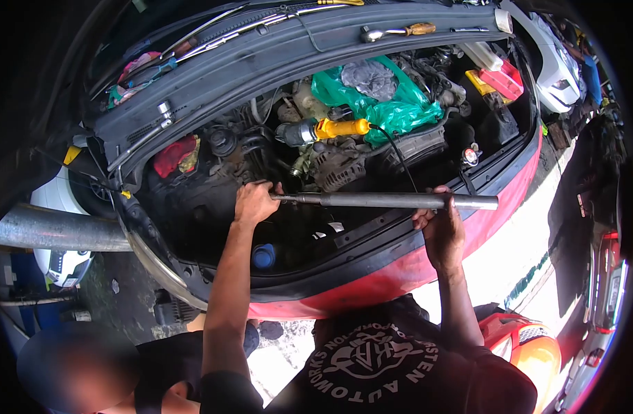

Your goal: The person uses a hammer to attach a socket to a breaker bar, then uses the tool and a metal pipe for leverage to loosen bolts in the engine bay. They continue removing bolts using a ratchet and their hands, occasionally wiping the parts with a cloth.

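A long grey metal pipe (378,200) lies level across the front of the open engine bay, over a thinner bar (299,198) at its left end. My left hand (256,203) is closed round the far left of this bar; what lies under its fingers is hidden. Near the pipe's right end, my right hand (443,231) grips it, with fingers on both sides. Just above the pipe, a yellow and black power tool or work lamp (323,130) rests on the engine, its black cable running down behind the pipe.
Green plastic (399,103) covers part of the engine. A ratchet (399,31) and a long wrench (140,141) lie along the bay's rear edge. A red bumper (344,290) is in front. A co-worker (88,366) is at lower left, near a large metal tube (61,229).
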The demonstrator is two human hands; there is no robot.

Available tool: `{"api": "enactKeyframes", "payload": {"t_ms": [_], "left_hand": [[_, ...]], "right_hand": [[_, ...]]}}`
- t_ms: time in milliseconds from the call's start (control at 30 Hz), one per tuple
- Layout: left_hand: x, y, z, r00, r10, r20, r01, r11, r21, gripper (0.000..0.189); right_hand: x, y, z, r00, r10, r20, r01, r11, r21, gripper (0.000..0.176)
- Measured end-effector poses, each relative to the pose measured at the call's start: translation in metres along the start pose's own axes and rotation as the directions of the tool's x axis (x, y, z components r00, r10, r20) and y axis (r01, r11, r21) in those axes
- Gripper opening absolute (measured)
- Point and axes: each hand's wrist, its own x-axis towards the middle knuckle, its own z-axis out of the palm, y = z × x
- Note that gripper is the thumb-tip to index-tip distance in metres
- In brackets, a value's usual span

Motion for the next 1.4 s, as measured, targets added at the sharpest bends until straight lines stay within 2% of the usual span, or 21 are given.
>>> {"api": "enactKeyframes", "payload": {"t_ms": [33,133,200,267,300,400,467,533,567,600,633,667,767,900,1000,1033,1133,1267,1300,1400], "left_hand": [[0.0,-0.001,0.0,1.0,0.003,-0.009,-0.004,1.0,-0.003,0.034],[0.001,-0.001,0.002,1.0,0.012,-0.019,-0.012,1.0,-0.008,0.033],[-0.001,-0.001,0.0,1.0,0.003,-0.012,-0.003,1.0,-0.013,0.033],[0.0,0.001,-0.001,1.0,-0.006,-0.01,0.006,1.0,-0.024,0.033],[0.001,0.0,0.0,1.0,0.004,-0.007,-0.004,1.0,-0.022,0.033],[0.003,0.003,-0.001,1.0,0.0,-0.023,-0.001,1.0,-0.025,0.034],[0.005,0.003,0.0,1.0,0.006,-0.021,-0.006,1.0,-0.02,0.034],[0.006,0.002,0.002,1.0,0.009,-0.018,-0.009,1.0,-0.017,0.033],[0.007,0.001,0.002,0.999,0.02,-0.047,-0.022,0.999,-0.028,0.033],[0.007,0.001,0.003,0.997,0.031,-0.075,-0.034,0.999,-0.039,0.033],[0.006,0.001,0.004,0.994,0.042,-0.102,-0.047,0.998,-0.048,0.033],[0.005,0.0,0.004,0.995,0.034,-0.098,-0.039,0.998,-0.051,0.033],[0.007,-0.001,0.004,0.995,0.019,-0.094,-0.024,0.998,-0.051,0.032],[0.007,-0.001,0.005,0.995,0.02,-0.097,-0.025,0.998,-0.052,0.029],[0.008,0.001,0.004,0.997,0.013,-0.077,-0.016,0.999,-0.043,0.027],[0.008,0.001,0.003,0.998,0.008,-0.066,-0.01,0.999,-0.037,0.026],[0.009,0.001,0.0,1.0,-0.029,-0.002,0.029,0.998,-0.048,0.025],[0.007,-0.003,0.0,0.996,-0.047,0.073,0.051,0.997,-0.053,0.025],[0.008,-0.003,-0.001,0.994,-0.055,0.092,0.06,0.997,-0.049,0.025],[0.01,-0.002,-0.003,0.988,-0.073,0.138,0.081,0.995,-0.053,0.028]], "right_hand": [[0.002,-0.006,0.002,0.999,0.014,-0.036,-0.017,0.996,-0.086,0.054],[0.001,-0.027,0.019,0.996,-0.075,-0.047,0.061,0.97,-0.236,0.055],[-0.003,-0.035,0.029,0.997,-0.054,-0.049,0.053,0.998,-0.015,0.056],[-0.005,-0.037,0.018,0.992,-0.122,-0.041,0.123,0.991,0.044,0.053],[-0.004,-0.037,0.01,0.984,-0.169,-0.057,0.17,0.985,0.01,0.049],[0.001,-0.044,-0.003,0.957,-0.187,-0.222,0.105,0.937,-0.334,0.048],[0.008,-0.047,-0.005,0.906,-0.33,-0.265,0.168,0.855,-0.49,0.044],[0.012,-0.054,-0.001,0.853,-0.462,-0.242,0.197,0.715,-0.671,0.047],[0.013,-0.057,-0.006,0.844,-0.516,-0.145,0.165,0.508,-0.845,0.042],[0.013,-0.06,-0.011,0.861,-0.509,0.004,0.163,0.268,-0.949,0.027],[0.015,-0.066,-0.011,0.876,-0.47,0.11,0.169,0.086,-0.982,0.025],[0.017,-0.072,-0.01,0.887,-0.412,0.207,0.183,-0.098,-0.978,0.022],[0.022,-0.099,0.012,0.914,-0.159,0.374,0.276,-0.43,-0.859,0.027],[0.035,-0.114,0.019,0.897,0.054,0.438,0.346,-0.701,-0.623,0.037],[0.047,-0.109,0.04,0.856,0.134,0.499,0.416,-0.752,-0.512,0.035],[0.05,-0.104,0.041,0.892,0.173,0.417,0.392,-0.755,-0.525,0.036],[0.055,-0.097,0.045,0.918,0.173,0.356,0.355,-0.759,-0.547,0.036],[0.053,-0.089,0.046,0.92,0.123,0.372,0.325,-0.771,-0.548,0.037],[0.056,-0.087,0.039,0.903,0.098,0.418,0.324,-0.795,-0.513,0.034],[0.063,-0.077,0.04,0.91,0.031,0.412,0.27,-0.799,-0.537,0.029]]}}
